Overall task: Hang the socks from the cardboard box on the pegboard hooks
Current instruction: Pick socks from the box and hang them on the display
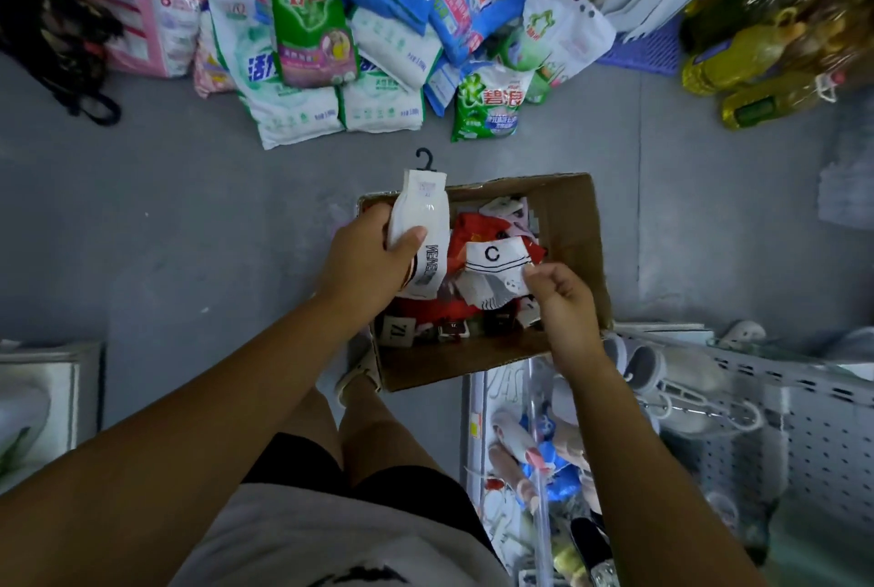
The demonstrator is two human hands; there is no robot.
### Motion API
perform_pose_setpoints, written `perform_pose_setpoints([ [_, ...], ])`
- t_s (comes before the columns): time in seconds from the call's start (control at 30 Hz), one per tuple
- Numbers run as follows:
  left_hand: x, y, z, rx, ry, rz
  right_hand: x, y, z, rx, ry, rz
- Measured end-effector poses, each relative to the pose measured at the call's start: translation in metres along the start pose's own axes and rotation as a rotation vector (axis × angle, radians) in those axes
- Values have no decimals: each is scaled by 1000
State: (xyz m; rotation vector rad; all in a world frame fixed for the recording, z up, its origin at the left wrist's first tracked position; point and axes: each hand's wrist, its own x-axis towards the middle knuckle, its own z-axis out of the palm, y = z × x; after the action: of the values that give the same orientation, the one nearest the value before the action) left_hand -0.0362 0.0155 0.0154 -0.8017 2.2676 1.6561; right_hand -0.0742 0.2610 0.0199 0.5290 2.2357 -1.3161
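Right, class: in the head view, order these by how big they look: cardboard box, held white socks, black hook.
Largest: cardboard box.
Then the white socks in the left hand.
Smallest: black hook.
Nearness to the camera doesn't alter this.

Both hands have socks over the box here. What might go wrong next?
1. The right hand pinches only an edge of the white C-marked sock; it may slip back into the brown cardboard box.
2. The left hand is full with the white packaged sock pair on its black plastic hook, so hanging onto the white perforated pegboard could be fumbled.
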Motion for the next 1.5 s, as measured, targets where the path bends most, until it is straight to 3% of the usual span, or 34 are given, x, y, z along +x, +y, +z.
perform_pose_setpoints([
  [0.23, -6, 57, -2, -71, -104, 36, -65, -60, -40, 231, 310, -2],
  [0.4, -13, 81, -1, -44, -222, 79, -114, -80, -61, 721, 330, 20],
  [0.47, -20, 86, 4, -81, -353, -44, -127, -77, -59, 931, 362, 9],
  [0.6, -44, 88, 17, -365, -817, -491, -147, -50, -42, 1129, 481, 90],
  [0.73, -64, 77, 25, -289, -1041, -506, -173, -3, -22, 1092, 641, 165],
  [0.93, -75, 62, 38, 83, -1094, -198, -231, 65, -1, 1076, 827, 271],
  [1.07, -98, 67, 54, 266, -1201, -72, -269, 96, 14, 813, 948, 354],
  [1.3, -199, 64, 91, 507, -1357, 87, -353, 117, 6, 548, 737, 112],
  [1.5, -310, 27, 111, 413, -1366, 49, -458, 174, -9, 495, 660, 105],
])
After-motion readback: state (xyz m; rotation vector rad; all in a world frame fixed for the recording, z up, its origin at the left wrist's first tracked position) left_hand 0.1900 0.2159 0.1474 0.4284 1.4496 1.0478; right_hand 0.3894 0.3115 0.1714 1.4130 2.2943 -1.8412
